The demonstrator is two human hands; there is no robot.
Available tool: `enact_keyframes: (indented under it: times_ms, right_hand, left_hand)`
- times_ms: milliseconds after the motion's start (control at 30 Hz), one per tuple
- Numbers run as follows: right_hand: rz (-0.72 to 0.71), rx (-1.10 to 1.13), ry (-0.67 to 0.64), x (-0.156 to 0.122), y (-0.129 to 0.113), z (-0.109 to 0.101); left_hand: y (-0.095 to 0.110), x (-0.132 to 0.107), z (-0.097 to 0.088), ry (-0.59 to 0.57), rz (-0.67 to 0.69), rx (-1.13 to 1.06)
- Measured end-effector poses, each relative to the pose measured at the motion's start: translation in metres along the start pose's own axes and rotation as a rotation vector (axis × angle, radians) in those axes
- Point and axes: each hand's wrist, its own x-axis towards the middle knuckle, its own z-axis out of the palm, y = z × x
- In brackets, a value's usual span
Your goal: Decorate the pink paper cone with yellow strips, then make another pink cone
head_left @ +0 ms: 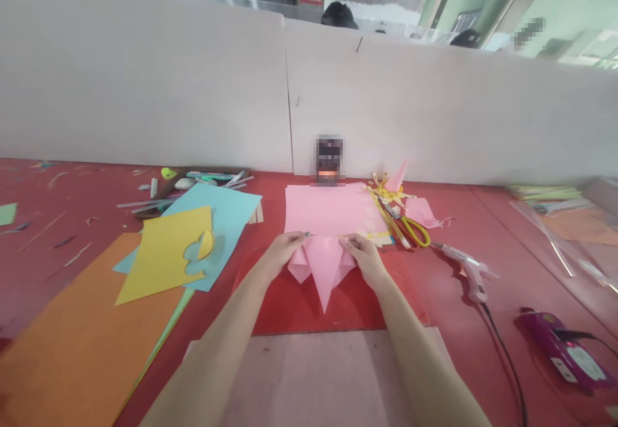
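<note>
Pink folded paper [324, 266] over a bright red mat [284, 316] on a red worktop [449, 304].
The flat sheets [323, 207] near the worktop's back edge are pink too. Toward the left edge, the yellow sheet [161, 256] sits with a light blue sheet [236, 214], and the front left corner has an orange sheet [82, 324] with a light green strip [161, 337] along its side. By the back edge, the cone [398, 178] is pink with yellow bits [383, 191] around it, and the scissors [403, 221] have yellow handles. Toward the right edge, the glue gun [476, 282] is pale pink with a black cord [487, 316], and the box [550, 343] is bright purple with a pale label [583, 362]. The wall [145, 79] behind is white.
</note>
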Motion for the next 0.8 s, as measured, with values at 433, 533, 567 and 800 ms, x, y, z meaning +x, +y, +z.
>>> enact_keyframes:
  times_ms: [433,533,567,800]
  right_hand:
    - [-0.003,0.024,0.079,0.004,0.003,-0.002]
    - [0.001,0.017,0.074,0.003,0.003,-0.002]
    - [0.002,0.012,0.073,0.003,0.003,-0.002]
    - [-0.004,-0.025,0.056,0.003,0.004,-0.004]
  left_hand:
    - [0.016,-0.010,-0.014,-0.176,0.007,-0.073]
    - [0.018,-0.011,-0.018,-0.197,0.038,0.023]
    - [0.018,-0.010,-0.018,-0.188,0.055,0.054]
    - [0.019,-0.009,-0.016,-0.074,0.141,0.270]
